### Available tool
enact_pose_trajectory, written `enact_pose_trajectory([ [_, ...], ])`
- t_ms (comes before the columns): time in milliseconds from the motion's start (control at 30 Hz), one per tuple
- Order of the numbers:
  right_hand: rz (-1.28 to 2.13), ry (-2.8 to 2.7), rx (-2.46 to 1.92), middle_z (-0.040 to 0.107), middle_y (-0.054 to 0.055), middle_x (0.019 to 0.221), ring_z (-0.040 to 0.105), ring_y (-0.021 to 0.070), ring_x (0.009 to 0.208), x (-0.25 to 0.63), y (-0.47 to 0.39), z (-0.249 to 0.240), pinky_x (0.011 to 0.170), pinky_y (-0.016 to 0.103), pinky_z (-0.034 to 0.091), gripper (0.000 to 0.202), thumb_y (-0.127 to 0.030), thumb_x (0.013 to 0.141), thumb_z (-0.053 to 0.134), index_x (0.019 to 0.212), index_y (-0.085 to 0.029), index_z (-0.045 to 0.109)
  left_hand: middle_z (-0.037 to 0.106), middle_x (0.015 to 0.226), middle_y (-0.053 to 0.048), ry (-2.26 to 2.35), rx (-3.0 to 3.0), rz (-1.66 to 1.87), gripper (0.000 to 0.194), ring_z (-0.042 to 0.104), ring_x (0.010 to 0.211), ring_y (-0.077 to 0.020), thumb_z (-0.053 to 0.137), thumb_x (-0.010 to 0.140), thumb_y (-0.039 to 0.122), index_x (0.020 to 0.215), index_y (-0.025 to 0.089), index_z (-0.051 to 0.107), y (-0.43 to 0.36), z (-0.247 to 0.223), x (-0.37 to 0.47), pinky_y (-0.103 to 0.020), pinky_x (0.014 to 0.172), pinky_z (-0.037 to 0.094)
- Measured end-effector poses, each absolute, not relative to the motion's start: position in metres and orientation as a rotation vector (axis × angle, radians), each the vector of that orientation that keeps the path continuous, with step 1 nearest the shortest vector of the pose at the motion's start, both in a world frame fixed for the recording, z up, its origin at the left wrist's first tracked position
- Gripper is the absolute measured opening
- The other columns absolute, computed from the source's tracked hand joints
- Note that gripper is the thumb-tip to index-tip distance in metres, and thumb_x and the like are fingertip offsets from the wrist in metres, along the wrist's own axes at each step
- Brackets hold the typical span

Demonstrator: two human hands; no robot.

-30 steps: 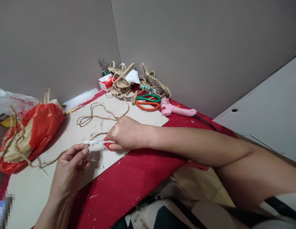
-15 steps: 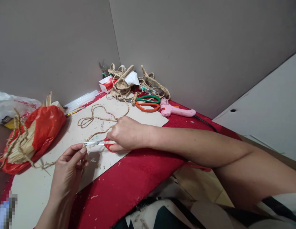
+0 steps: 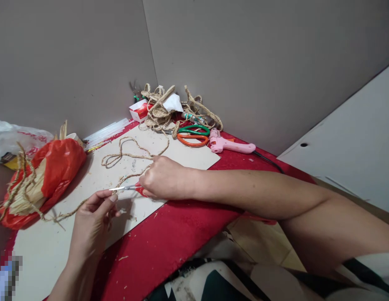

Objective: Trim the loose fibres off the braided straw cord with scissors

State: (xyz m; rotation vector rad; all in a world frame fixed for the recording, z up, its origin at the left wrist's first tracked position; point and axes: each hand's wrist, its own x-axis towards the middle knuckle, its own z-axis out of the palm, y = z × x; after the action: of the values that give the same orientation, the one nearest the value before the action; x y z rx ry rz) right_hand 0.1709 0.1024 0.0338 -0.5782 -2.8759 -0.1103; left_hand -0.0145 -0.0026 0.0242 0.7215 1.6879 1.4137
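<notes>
My right hand [image 3: 159, 179] is closed on the red handles of a small pair of scissors [image 3: 127, 188]. Their blades point left and look nearly closed, with the tips at the fingers of my left hand [image 3: 97, 211]. Thumb and forefinger of that hand pinch a thin braided straw cord [image 3: 75, 211] close to the blades. One length of cord runs left from the hand toward the red bag; another runs from the blades up under my right hand to a loose loop [image 3: 119, 154] on the pale board [image 3: 188, 158]. Whether the blades touch the cord is hard to see.
A red plastic bag [image 3: 67, 161] with straw lies at the left. Heaped cord [image 3: 158, 115], scissors with green and orange handles [image 3: 193, 140] and a pink glue gun [image 3: 234, 146] sit by the grey wall. Clear glue sticks [image 3: 109, 130] lie behind the board on the red cloth [image 3: 178, 225].
The scissor blades have come together from a wider spread, and my right hand has closed further around the handles. Both hands stay in nearly the same place.
</notes>
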Motion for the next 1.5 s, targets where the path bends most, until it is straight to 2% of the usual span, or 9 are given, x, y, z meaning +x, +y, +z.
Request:
enact_pose_trajectory([
  [167, 0.153, -2.709, -0.670, 0.071, 0.006, 0.079, 0.061, 0.0165, 0.070, 0.172, 0.109, 0.037, 0.055, 0.027, 0.027, 0.031, -0.039, 0.089, 0.044, 0.089, -0.018, 0.067, 0.061, 0.064, 0.002, 1.591, 0.724, 1.476, 0.025, 0.053, 0.052, -0.0079, 0.081, 0.058, 0.025, 0.080, 0.019, 0.069, -0.002, 0.028, -0.015, -0.017, 0.048, 0.043],
  [333, 0.437, -2.286, -0.712, 0.068, 0.005, 0.094, 0.058, 0.0141, 0.084, 0.165, 0.114, 0.029, 0.067, 0.024, 0.034, 0.032, -0.044, 0.090, 0.045, 0.098, -0.016, 0.059, 0.059, 0.063, 0.002, 1.506, 0.718, 1.471, 0.024, 0.052, 0.055, -0.0088, 0.082, 0.059, 0.027, 0.079, 0.019, 0.070, -0.003, 0.029, -0.014, -0.018, 0.051, 0.045],
  [533, 1.225, -2.199, -0.607, 0.057, -0.004, 0.066, 0.046, 0.0066, 0.056, 0.156, 0.111, 0.026, 0.057, 0.019, 0.036, 0.030, -0.046, 0.089, 0.046, 0.081, -0.017, 0.049, 0.059, 0.060, 0.001, 1.511, 0.796, 1.439, 0.022, 0.050, 0.051, -0.0088, 0.080, 0.063, 0.031, 0.080, 0.019, 0.071, -0.006, 0.027, -0.009, -0.018, 0.048, 0.040],
  [667, 1.027, -2.074, -0.643, 0.042, -0.008, 0.057, 0.036, 0.0050, 0.054, 0.159, 0.117, 0.032, 0.054, 0.018, 0.029, 0.032, -0.045, 0.080, 0.058, 0.068, -0.017, 0.046, 0.061, 0.059, -0.001, 1.716, 0.990, 1.331, 0.035, 0.049, 0.050, -0.0111, 0.082, 0.058, 0.037, 0.086, 0.018, 0.073, -0.006, 0.031, -0.005, -0.021, 0.047, 0.037],
  [900, 0.782, -2.039, -0.781, 0.040, -0.008, 0.053, 0.030, 0.0043, 0.052, 0.164, 0.135, 0.036, 0.052, 0.020, 0.022, 0.032, -0.038, 0.077, 0.059, 0.058, -0.016, 0.046, 0.061, 0.064, -0.003, 1.985, 1.308, 1.214, 0.036, 0.050, 0.062, -0.0180, 0.076, 0.060, 0.052, 0.073, 0.019, 0.073, -0.009, 0.030, -0.011, -0.027, 0.056, 0.038],
  [1100, 0.787, -1.987, -0.733, 0.037, -0.008, 0.049, 0.030, 0.0044, 0.050, 0.166, 0.152, 0.038, 0.051, 0.020, 0.022, 0.032, -0.032, 0.076, 0.058, 0.054, -0.016, 0.042, 0.030, 0.053, 0.006, 1.768, 1.159, 1.149, 0.035, 0.024, 0.050, -0.0098, 0.067, 0.073, 0.051, 0.081, 0.018, 0.068, -0.022, 0.031, -0.010, -0.023, 0.046, 0.019],
  [1233, 0.729, -2.012, -0.725, 0.037, -0.008, 0.049, 0.030, 0.0044, 0.050, 0.163, 0.155, 0.035, 0.051, 0.019, 0.023, 0.031, -0.032, 0.076, 0.057, 0.054, -0.017, 0.041, 0.022, 0.055, 0.007, 1.582, 1.059, 1.101, 0.033, 0.016, 0.051, -0.0093, 0.064, 0.077, 0.050, 0.078, 0.016, 0.065, -0.024, 0.030, -0.014, -0.023, 0.045, 0.013],
  [1333, 0.688, -2.043, -0.737, 0.040, -0.008, 0.050, 0.033, 0.0044, 0.051, 0.161, 0.153, 0.030, 0.053, 0.019, 0.023, 0.028, -0.030, 0.076, 0.057, 0.055, -0.016, 0.044, 0.026, 0.053, 0.007, 1.531, 1.089, 1.042, 0.030, 0.018, 0.049, -0.0087, 0.062, 0.080, 0.047, 0.081, 0.017, 0.064, -0.023, 0.031, -0.017, -0.023, 0.044, 0.015],
  [1500, 0.658, -2.027, -0.788, 0.041, -0.007, 0.053, 0.032, 0.0049, 0.052, 0.166, 0.154, 0.030, 0.054, 0.021, 0.022, 0.024, -0.027, 0.077, 0.057, 0.058, -0.015, 0.049, 0.054, 0.057, 0.000, 1.575, 1.219, 0.993, 0.030, 0.042, 0.055, -0.0112, 0.066, 0.078, 0.045, 0.091, 0.018, 0.067, -0.019, 0.033, -0.015, -0.023, 0.053, 0.032],
])
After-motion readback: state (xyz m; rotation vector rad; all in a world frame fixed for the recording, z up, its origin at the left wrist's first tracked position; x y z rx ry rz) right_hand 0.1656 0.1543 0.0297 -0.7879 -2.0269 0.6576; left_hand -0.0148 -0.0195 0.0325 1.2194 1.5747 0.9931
